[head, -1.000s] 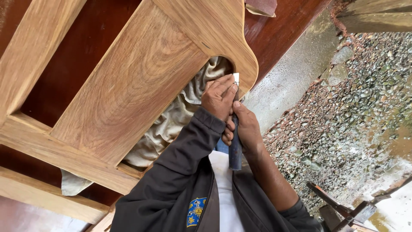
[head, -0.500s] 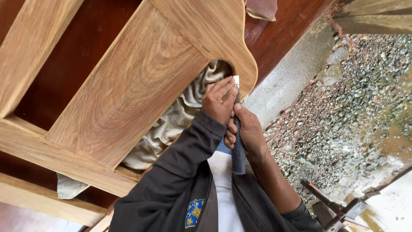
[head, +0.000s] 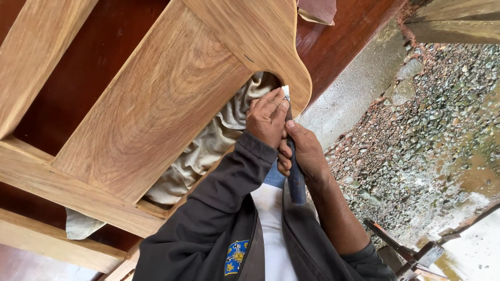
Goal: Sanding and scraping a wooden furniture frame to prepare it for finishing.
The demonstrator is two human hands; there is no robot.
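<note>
A chisel with a dark blue handle (head: 297, 182) points up at the curved cutout edge of a light wooden frame panel (head: 172, 88). Its pale blade tip (head: 285, 92) rests against that edge. My left hand (head: 265, 119), in a dark sleeve, lies over the blade with its fingers pressed on the metal near the tip. Just below it, my right hand (head: 306, 152) is wrapped around the handle, thumb up along the shaft. Most of the blade is hidden by the two hands.
A beige cloth (head: 208, 145) lies under the frame on a dark red wooden surface (head: 88, 78). To the right are a concrete kerb (head: 359, 88) and wet gravel ground (head: 437, 119). A rusty metal tool (head: 411, 250) lies at lower right. A brown sheet (head: 316, 9) sits at the top.
The lower end of the chisel handle has swung to the right and my right hand has shifted slightly right with it. The blade tip stays at the cutout edge.
</note>
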